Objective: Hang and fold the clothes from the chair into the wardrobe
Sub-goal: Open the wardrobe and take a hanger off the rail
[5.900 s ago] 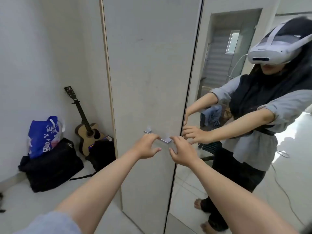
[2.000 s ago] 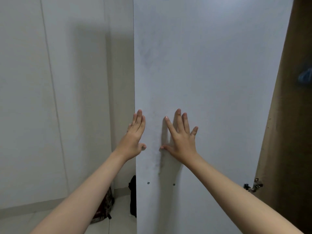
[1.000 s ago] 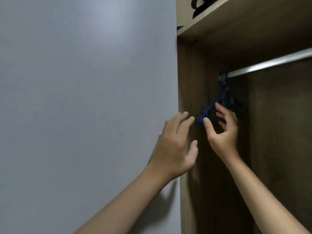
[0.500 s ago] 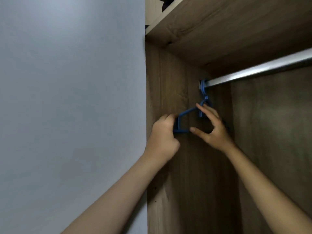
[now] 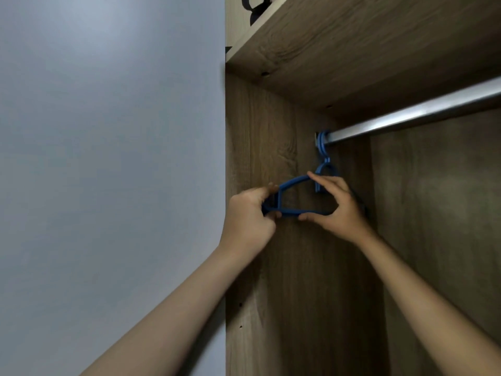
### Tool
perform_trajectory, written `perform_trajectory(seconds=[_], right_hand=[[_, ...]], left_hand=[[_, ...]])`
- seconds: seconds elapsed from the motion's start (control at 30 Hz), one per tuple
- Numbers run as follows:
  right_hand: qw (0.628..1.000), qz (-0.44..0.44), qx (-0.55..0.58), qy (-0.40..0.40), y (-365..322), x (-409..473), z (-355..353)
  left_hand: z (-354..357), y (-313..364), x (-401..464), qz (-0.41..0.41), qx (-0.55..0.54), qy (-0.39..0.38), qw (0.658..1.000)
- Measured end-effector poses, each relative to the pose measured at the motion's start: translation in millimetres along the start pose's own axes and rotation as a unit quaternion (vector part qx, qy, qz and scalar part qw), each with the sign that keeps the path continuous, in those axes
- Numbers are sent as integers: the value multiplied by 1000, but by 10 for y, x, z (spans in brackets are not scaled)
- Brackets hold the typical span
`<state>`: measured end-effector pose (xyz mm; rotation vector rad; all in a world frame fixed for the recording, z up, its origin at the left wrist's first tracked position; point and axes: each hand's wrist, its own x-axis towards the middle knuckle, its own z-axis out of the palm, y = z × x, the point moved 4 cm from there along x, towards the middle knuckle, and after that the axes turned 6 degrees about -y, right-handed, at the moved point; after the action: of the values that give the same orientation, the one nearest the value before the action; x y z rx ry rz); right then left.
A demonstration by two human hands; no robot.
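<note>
The pale grey wardrobe door (image 5: 108, 158) fills everything left of the rail (image 5: 417, 115), swung open with its edge standing straight up against the wooden side panel (image 5: 271, 131). That panel runs from the shelf (image 5: 352, 44) above the rail down past the bottom of the view. The rail itself meets the side panel at its left end and slants up to the right, just under the shelf, with bare metal along all the rest of its visible length. Below the rail the wardrobe is dark and open, and both forearms reach into that room.

One blue hanger (image 5: 295, 196) is drawn out to the left below the rail's left end, tilted, its lower bar close to the side panel. The left hand (image 5: 249, 213) has its grip curled round the hanger's left tip. The right hand (image 5: 339, 204) pinches it nearer the neck, forefinger on the upper arm and thumb under the lower bar. At the rail's left end blue hooks (image 5: 322, 143) loop over the metal, touching the side panel; at least two strands show, though the exact count of hangers there cannot be told. Above the shelf, left of the rail's end, one dark strap-like thing (image 5: 254, 6) shows in part.
</note>
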<state>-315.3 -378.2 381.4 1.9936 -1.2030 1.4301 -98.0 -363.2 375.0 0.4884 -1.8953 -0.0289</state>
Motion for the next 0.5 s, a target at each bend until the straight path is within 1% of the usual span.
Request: perform_trajectory(seconds=[0.2, 0.37, 0.5], right_hand=[[999, -18, -30, 9, 6, 101, -46], [996, -45, -59, 38, -130, 118, -132], [995, -41, -81, 45, -277, 27, -138]], left_hand=[[-16, 7, 42, -9, 14, 11, 1000], [-70, 56, 35, 3, 22, 49, 999], [-185, 187, -97, 27, 38, 65, 997]])
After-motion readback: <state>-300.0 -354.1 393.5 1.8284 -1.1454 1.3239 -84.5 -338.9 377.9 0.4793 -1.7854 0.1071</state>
